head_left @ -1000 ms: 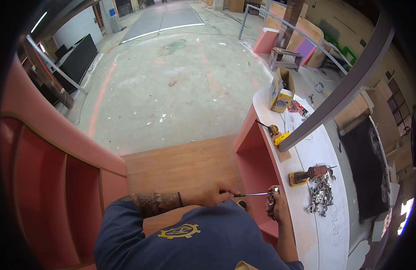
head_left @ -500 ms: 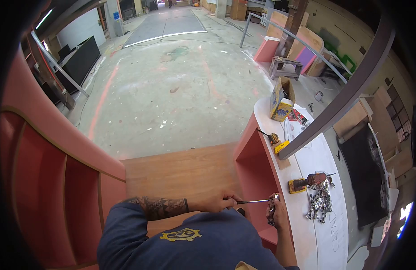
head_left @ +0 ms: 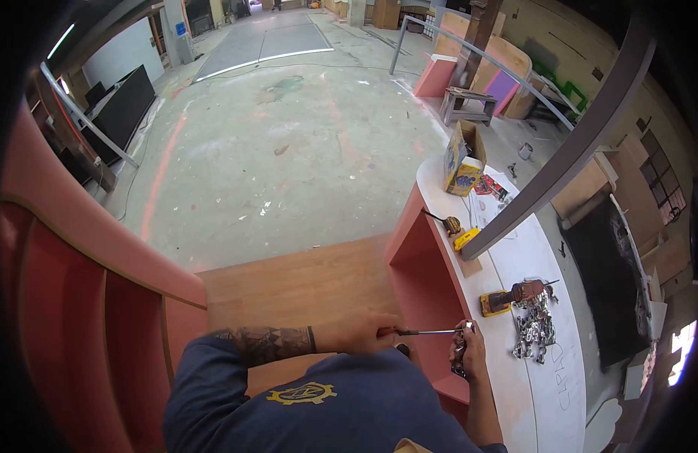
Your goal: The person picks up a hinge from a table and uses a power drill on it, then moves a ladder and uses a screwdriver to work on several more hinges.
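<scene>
My left hand (head_left: 366,332), at the end of a tattooed forearm, is closed around the handle of a screwdriver (head_left: 428,332). The long thin shaft points right, its tip reaching the shiny metal cabinet hinge (head_left: 459,355) in my other hand. My right hand (head_left: 474,353) is wrapped round that hinge, partly hiding it, beside the edge of the white countertop (head_left: 507,392). Right of it, a heap of similar silver hinges (head_left: 533,332) lies on the countertop. A drill (head_left: 513,297) with a yellow battery rests against the heap.
A grey post (head_left: 545,192) rises slantwise from the countertop. Near its foot are a tape measure (head_left: 451,224), a yellow tool (head_left: 466,239) and an open cardboard box (head_left: 462,162). Pink shelving (head_left: 100,257) curves along my left. A wooden board (head_left: 296,291) lies ahead of me.
The surroundings have shifted slightly left and up in view. My left hand has moved a little left and changed its hold on the screwdriver handle. My right hand keeps the hinge.
</scene>
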The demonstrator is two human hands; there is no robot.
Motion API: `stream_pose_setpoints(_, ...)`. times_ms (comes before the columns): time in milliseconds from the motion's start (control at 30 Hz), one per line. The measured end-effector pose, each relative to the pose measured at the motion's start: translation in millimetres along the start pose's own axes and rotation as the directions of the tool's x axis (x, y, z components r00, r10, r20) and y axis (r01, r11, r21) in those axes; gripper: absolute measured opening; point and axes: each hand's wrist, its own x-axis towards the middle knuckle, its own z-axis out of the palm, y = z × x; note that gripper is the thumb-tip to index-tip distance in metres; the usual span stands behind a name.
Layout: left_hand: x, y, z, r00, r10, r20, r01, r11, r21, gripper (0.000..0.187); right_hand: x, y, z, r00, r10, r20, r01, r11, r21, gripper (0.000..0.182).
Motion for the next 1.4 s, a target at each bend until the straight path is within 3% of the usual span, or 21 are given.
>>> stream_pose_setpoints(33, 3, 7, -3, 0.971, -0.215, 0.102, 0.233, 0.947, -0.222, 0.036, -2, -5, 1, 1.0, -0.004, -0.003, 0.004, 0.999, -0.049, 0.026)
stream_pose_setpoints(67, 6, 11, -5, 0.887, -0.39, 0.248, 0.46, 0.794, -0.398, 0.035, -5, -10, 2, 1.0, -0.008, -0.008, 0.008, 0.995, -0.096, 0.026)
stream_pose_setpoints(200, -9, -4, 14, 0.911, -0.327, 0.25, 0.395, 0.866, -0.307, 0.035, -15, -11, 8, 0.993, 0.121, -0.016, -0.122, 0.974, -0.189, 0.025)
stream_pose_setpoints(267, -15, -4, 16, 0.95, -0.262, 0.171, 0.28, 0.956, -0.09, 0.034, -18, -3, 10, 0.993, 0.12, 0.001, -0.119, 0.989, -0.091, 0.026)
stream_pose_setpoints(367, -16, 0, 11, 0.982, -0.162, 0.098, 0.162, 0.987, 0.012, 0.034, -17, -4, 11, 0.988, 0.152, -0.021, -0.154, 0.983, -0.104, 0.023)
stream_pose_setpoints(400, -16, -3, 11, 0.979, -0.142, 0.145, 0.145, 0.989, -0.007, 0.034, -19, 2, 8, 0.987, 0.159, -0.009, -0.159, 0.982, -0.098, 0.021)
stream_pose_setpoints(467, -16, -11, 16, 0.993, -0.091, 0.077, 0.094, 0.995, -0.032, 0.034, -20, 8, 7, 0.989, 0.147, -0.023, -0.149, 0.982, -0.119, 0.02)
stream_pose_setpoints(500, -14, -10, 16, 0.989, -0.058, 0.139, 0.068, 0.996, -0.064, 0.034, -25, 0, 10, 0.99, 0.137, -0.015, -0.138, 0.979, -0.152, 0.019)
stream_pose_setpoints(567, -7, 1, 8, 0.991, -0.091, 0.093, 0.096, 0.994, -0.05, 0.033, -31, -11, 17, 0.988, 0.154, -0.033, -0.157, 0.972, -0.173, 0.019)
stream_pose_setpoints(600, -3, 6, 5, 0.988, -0.058, 0.145, 0.069, 0.995, -0.07, 0.033, -32, -14, 17, 0.984, 0.174, -0.05, -0.18, 0.97, -0.163, 0.019)
stream_pose_setpoints(667, 4, 15, -3, 0.893, -0.338, 0.298, 0.395, 0.906, -0.155, 0.035, -34, -10, 16, 0.98, 0.183, -0.074, -0.191, 0.972, -0.133, 0.02)
stream_pose_setpoints(800, 7, 20, 1, 0.888, -0.336, 0.316, 0.378, 0.922, -0.081, 0.036, -36, 11, 7, 0.982, 0.183, -0.042, -0.186, 0.98, -0.066, 0.021)
stream_pose_setpoints(867, 11, 21, 5, 0.951, -0.2, 0.238, 0.21, 0.978, -0.019, 0.033, -38, 10, 1, 0.978, 0.198, -0.061, -0.201, 0.978, -0.046, 0.02)
stream_pose_setpoints(1000, 27, 26, 12, 0.934, -0.2, 0.297, 0.199, 0.98, 0.034, 0.037, -46, 12, -11, 0.978, 0.189, -0.088, -0.19, 0.982, -0.001, 0.019)
stream_pose_setpoints(1167, 50, 29, 34, 0.954, -0.063, 0.292, 0.048, 0.997, 0.058, 0.037, -56, 13, -36, 0.977, 0.171, -0.125, -0.168, 0.985, 0.028, 0.02)
stream_pose_setpoints(1300, 81, 32, 63, 0.954, -0.026, 0.298, 0.003, 0.997, 0.076, 0.035, -59, 23, -74, 0.974, 0.163, -0.159, -0.15, 0.985, 0.089, 0.025)
stream_pose_setpoints(1400, 116, 37, 91, 0.935, -0.097, 0.342, 0.071, 0.993, 0.089, 0.033, -48, 30, -112, 0.957, 0.142, -0.252, -0.132, 0.99, 0.056, 0.031)
